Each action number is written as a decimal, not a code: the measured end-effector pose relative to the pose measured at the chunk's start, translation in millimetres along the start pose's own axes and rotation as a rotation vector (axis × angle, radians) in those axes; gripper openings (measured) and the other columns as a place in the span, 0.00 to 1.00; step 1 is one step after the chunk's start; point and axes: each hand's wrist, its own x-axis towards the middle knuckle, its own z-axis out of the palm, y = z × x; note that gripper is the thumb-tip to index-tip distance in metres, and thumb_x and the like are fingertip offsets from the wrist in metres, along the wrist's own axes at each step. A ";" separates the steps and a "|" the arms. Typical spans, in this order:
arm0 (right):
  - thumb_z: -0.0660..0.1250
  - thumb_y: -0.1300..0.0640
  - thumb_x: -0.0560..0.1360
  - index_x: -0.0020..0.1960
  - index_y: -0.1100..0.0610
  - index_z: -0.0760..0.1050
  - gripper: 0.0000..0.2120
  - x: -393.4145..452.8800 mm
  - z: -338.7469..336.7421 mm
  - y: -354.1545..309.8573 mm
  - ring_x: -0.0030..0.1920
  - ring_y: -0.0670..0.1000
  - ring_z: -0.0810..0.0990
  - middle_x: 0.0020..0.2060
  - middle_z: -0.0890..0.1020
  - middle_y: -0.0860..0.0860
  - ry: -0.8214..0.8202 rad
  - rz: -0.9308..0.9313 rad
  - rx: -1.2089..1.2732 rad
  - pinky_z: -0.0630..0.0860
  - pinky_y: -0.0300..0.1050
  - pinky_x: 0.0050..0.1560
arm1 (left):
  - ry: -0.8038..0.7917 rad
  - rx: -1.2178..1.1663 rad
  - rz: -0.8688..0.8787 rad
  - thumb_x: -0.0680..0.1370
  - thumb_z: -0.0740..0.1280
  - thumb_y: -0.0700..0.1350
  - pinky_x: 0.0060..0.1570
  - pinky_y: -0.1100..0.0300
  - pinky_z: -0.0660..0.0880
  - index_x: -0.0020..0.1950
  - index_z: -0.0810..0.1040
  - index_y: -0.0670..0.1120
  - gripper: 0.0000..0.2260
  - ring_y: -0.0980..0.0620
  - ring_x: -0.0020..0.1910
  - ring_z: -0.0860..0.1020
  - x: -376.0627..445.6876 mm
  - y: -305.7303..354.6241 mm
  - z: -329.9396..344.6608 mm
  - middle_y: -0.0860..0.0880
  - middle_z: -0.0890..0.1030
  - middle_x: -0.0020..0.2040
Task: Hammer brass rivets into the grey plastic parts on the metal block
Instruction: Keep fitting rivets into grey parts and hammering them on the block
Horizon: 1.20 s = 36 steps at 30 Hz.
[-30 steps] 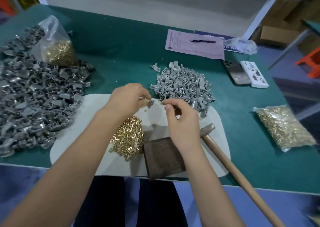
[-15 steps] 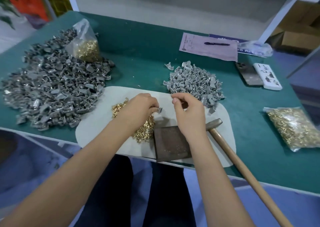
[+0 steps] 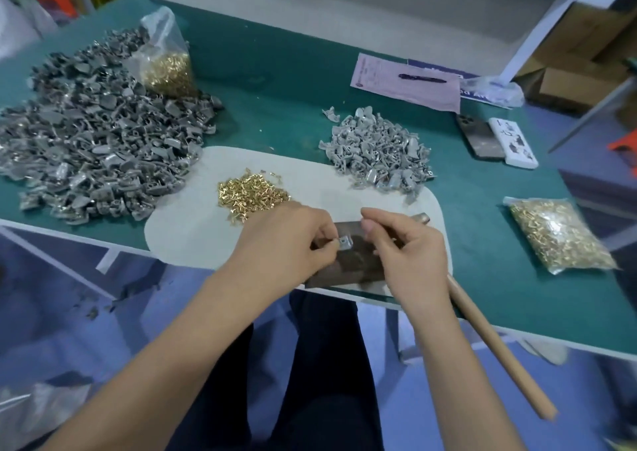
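Observation:
My left hand [image 3: 289,240] pinches a small grey plastic part [image 3: 344,242] and holds it down on the dark metal block [image 3: 348,264] at the table's front edge. My right hand [image 3: 406,247] hovers just right of the part, over the block, with fingers curled and thumb against the index finger; nothing shows between them. Loose brass rivets [image 3: 251,195] lie heaped on the white mat [image 3: 186,223] behind my left hand. The hammer lies behind my right hand, its head [image 3: 422,218] on the mat and its wooden handle [image 3: 499,347] jutting past the table edge.
A small pile of grey parts [image 3: 379,154] sits behind the mat, a much larger pile [image 3: 93,150] at the left. Bags of rivets stand at back left [image 3: 169,67] and right [image 3: 558,240]. Paper with a pen [image 3: 406,81], a phone [image 3: 477,136] and a white box [image 3: 513,142] lie at the back right.
Both hands came toward me from above the mat to the metal block, the left bringing the grey part down onto it. The rivet heap, earlier partly covered by my left arm, now shows.

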 end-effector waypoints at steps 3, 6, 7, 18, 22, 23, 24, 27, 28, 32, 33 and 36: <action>0.74 0.57 0.76 0.49 0.41 0.85 0.09 -17.6 -16.2 3.0 0.47 0.42 0.84 0.43 0.86 0.37 0.041 -0.081 -0.124 0.76 0.31 0.49 | 0.004 -0.019 0.035 0.75 0.68 0.56 0.45 0.56 0.75 0.46 0.80 0.58 0.04 0.56 0.48 0.75 -2.0 4.2 7.9 0.59 0.78 0.40; 0.76 0.54 0.75 0.45 0.40 0.83 0.07 -22.7 -22.6 5.6 0.49 0.43 0.81 0.42 0.85 0.37 0.032 -0.135 -0.264 0.74 0.35 0.52 | 0.000 -0.132 0.057 0.76 0.70 0.54 0.49 0.53 0.73 0.47 0.80 0.58 0.02 0.54 0.52 0.72 -3.3 0.4 18.7 0.59 0.74 0.43; 0.75 0.54 0.75 0.44 0.43 0.83 0.06 -22.5 -21.8 7.2 0.51 0.44 0.80 0.44 0.84 0.37 0.021 -0.156 -0.296 0.72 0.36 0.55 | 0.021 -0.168 0.064 0.76 0.70 0.53 0.52 0.53 0.72 0.48 0.81 0.57 0.02 0.52 0.54 0.71 -5.0 0.5 24.3 0.57 0.74 0.45; 0.72 0.62 0.77 0.47 0.54 0.85 0.05 -28.7 -6.3 14.9 0.62 0.36 0.77 0.59 0.84 0.45 0.050 -0.035 -0.184 0.73 0.36 0.63 | 0.271 -0.198 0.039 0.78 0.67 0.52 0.63 0.52 0.65 0.52 0.79 0.57 0.04 0.52 0.58 0.69 -12.6 1.3 60.7 0.58 0.73 0.52; 0.73 0.62 0.77 0.47 0.54 0.86 0.05 -31.7 -4.3 12.6 0.60 0.37 0.79 0.58 0.85 0.47 0.124 -0.014 -0.214 0.74 0.35 0.60 | 0.299 -0.250 0.115 0.79 0.67 0.50 0.63 0.49 0.67 0.52 0.79 0.54 0.03 0.52 0.56 0.70 -4.0 -2.7 64.3 0.58 0.75 0.51; 0.73 0.62 0.77 0.47 0.55 0.86 0.05 -33.1 -4.7 13.1 0.60 0.37 0.79 0.57 0.85 0.47 0.143 -0.015 -0.223 0.75 0.38 0.61 | 0.272 -0.318 0.125 0.79 0.68 0.48 0.61 0.52 0.68 0.53 0.79 0.53 0.03 0.51 0.57 0.69 -2.8 -2.6 65.6 0.57 0.75 0.52; 0.73 0.62 0.77 0.48 0.56 0.86 0.04 -35.1 -5.8 13.5 0.60 0.38 0.79 0.57 0.85 0.47 0.161 -0.012 -0.223 0.76 0.41 0.61 | 0.247 -0.363 0.136 0.80 0.68 0.47 0.60 0.53 0.69 0.53 0.79 0.52 0.04 0.51 0.57 0.68 -2.4 -1.3 67.3 0.56 0.74 0.53; 0.73 0.61 0.77 0.48 0.55 0.86 0.04 -41.0 -11.8 14.3 0.61 0.38 0.78 0.57 0.84 0.46 0.185 0.008 -0.214 0.77 0.44 0.61 | 0.215 -0.315 0.145 0.80 0.66 0.49 0.61 0.53 0.68 0.54 0.78 0.52 0.04 0.50 0.57 0.69 -2.4 6.9 69.7 0.56 0.74 0.54; 0.73 0.60 0.77 0.48 0.55 0.86 0.03 -42.3 -14.0 14.3 0.61 0.39 0.78 0.57 0.84 0.46 0.182 0.007 -0.220 0.76 0.43 0.61 | 0.209 -0.288 0.136 0.80 0.66 0.50 0.62 0.52 0.67 0.53 0.78 0.53 0.05 0.51 0.57 0.69 -2.4 9.2 68.9 0.57 0.74 0.54; 0.74 0.55 0.77 0.47 0.47 0.85 0.02 -38.7 -21.8 9.1 0.56 0.46 0.77 0.48 0.83 0.41 0.205 -0.064 -0.325 0.70 0.36 0.56 | 0.180 -0.194 0.123 0.79 0.67 0.54 0.69 0.49 0.60 0.51 0.79 0.57 0.04 0.53 0.57 0.71 -1.5 12.4 58.3 0.60 0.76 0.51; 0.74 0.54 0.77 0.46 0.47 0.84 0.03 -35.5 -23.5 6.9 0.54 0.47 0.77 0.45 0.83 0.41 0.211 -0.086 -0.300 0.69 0.34 0.53 | 0.168 -0.158 0.129 0.79 0.67 0.54 0.72 0.48 0.58 0.51 0.79 0.57 0.04 0.54 0.56 0.71 -0.6 12.9 55.0 0.60 0.76 0.50; 0.75 0.56 0.76 0.45 0.49 0.85 0.03 -24.3 -23.9 3.5 0.47 0.47 0.78 0.41 0.83 0.42 0.122 -0.142 -0.261 0.70 0.36 0.51 | 0.126 -0.030 0.140 0.78 0.68 0.54 0.75 0.48 0.53 0.51 0.80 0.57 0.04 0.53 0.56 0.74 3.0 17.0 44.6 0.59 0.78 0.49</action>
